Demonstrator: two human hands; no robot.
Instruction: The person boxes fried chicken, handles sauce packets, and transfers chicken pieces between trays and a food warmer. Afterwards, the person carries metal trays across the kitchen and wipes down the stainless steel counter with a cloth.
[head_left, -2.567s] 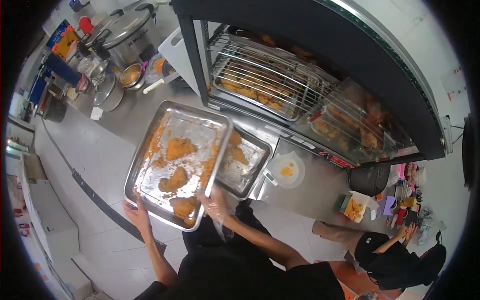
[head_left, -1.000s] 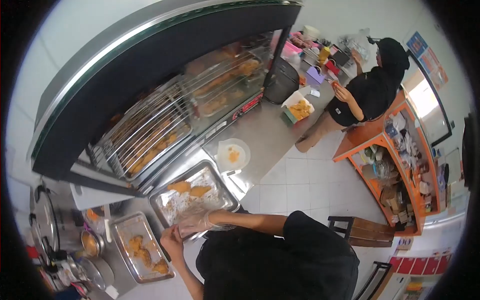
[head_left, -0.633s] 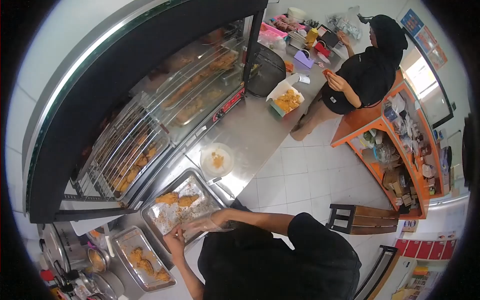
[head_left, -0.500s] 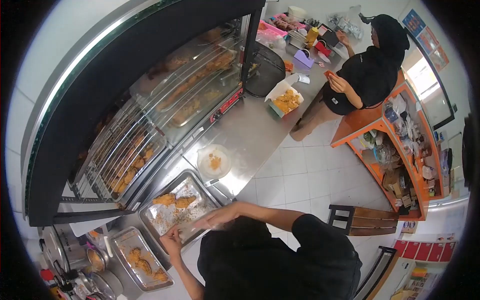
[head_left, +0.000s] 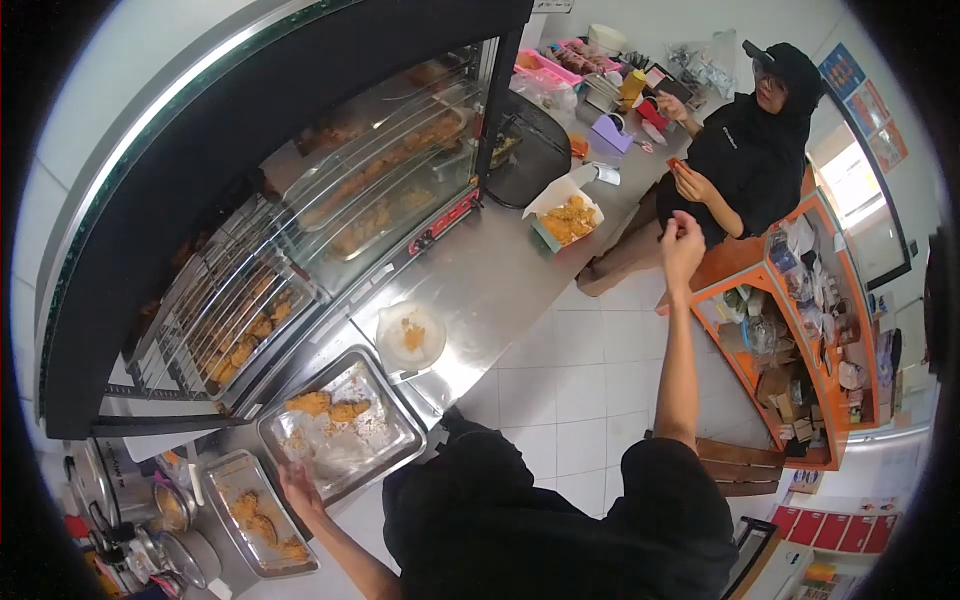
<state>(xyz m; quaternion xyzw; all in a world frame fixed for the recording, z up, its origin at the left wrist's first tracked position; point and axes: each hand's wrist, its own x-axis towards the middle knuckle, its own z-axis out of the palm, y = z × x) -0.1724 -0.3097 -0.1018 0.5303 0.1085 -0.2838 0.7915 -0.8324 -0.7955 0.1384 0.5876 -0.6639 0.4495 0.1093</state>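
My left hand (head_left: 300, 487) is at the near left edge of a large metal tray (head_left: 408, 452), its fingers stretched out and slightly blurred. Pieces of fried chicken (head_left: 328, 406) lie among crumbs in that tray. A pale, translucent patch shows on the tray near the left fingers; I cannot tell whether it is plastic film. My right hand (head_left: 683, 245) reaches far out over the floor, toward a co-worker. Its fingers are loosely curled, with nothing visible in them. A small red item (head_left: 678, 166) is in the co-worker's hand (head_left: 697, 186).
A heated glass cabinet (head_left: 330, 235) with racks of fried chicken stands left. The steel counter (head_left: 480, 270) bears an open food box (head_left: 567, 222) and a round white container (head_left: 411, 338). A narrower tray (head_left: 262, 570) lies lower left. An orange shelf unit (head_left: 835, 420) stands right.
My hands were close together over the large tray. The right has swung out to the right toward the co-worker; the left has shifted left to the tray edge. The co-worker's head has turned this way.
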